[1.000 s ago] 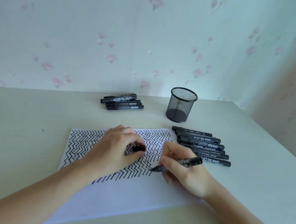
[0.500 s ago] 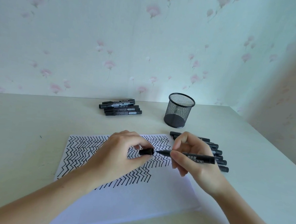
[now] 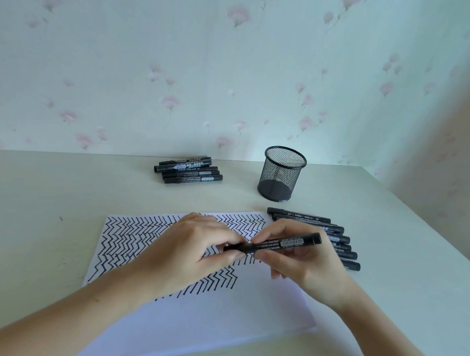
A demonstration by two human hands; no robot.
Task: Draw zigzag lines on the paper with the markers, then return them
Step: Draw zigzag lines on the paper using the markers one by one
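Observation:
A white sheet of paper (image 3: pixel 201 325) lies on the table, its upper half filled with black zigzag lines. Above it both hands meet on one black marker (image 3: pixel 288 243). My right hand (image 3: pixel 303 266) grips the marker's barrel, its back end pointing up to the right. My left hand (image 3: pixel 194 249) pinches the black cap (image 3: pixel 233 248), which sits on the marker's tip end. The tip itself is hidden.
A row of several black markers (image 3: pixel 335 234) lies right of the paper, partly behind my right hand. A smaller pile of markers (image 3: pixel 188 170) rests at the back. An empty black mesh pen cup (image 3: pixel 282 174) stands between them. The wall runs close behind.
My right hand lifted the marker off the paper and turned it level. My left hand brought the cap to its tip; cap and marker are now joined.

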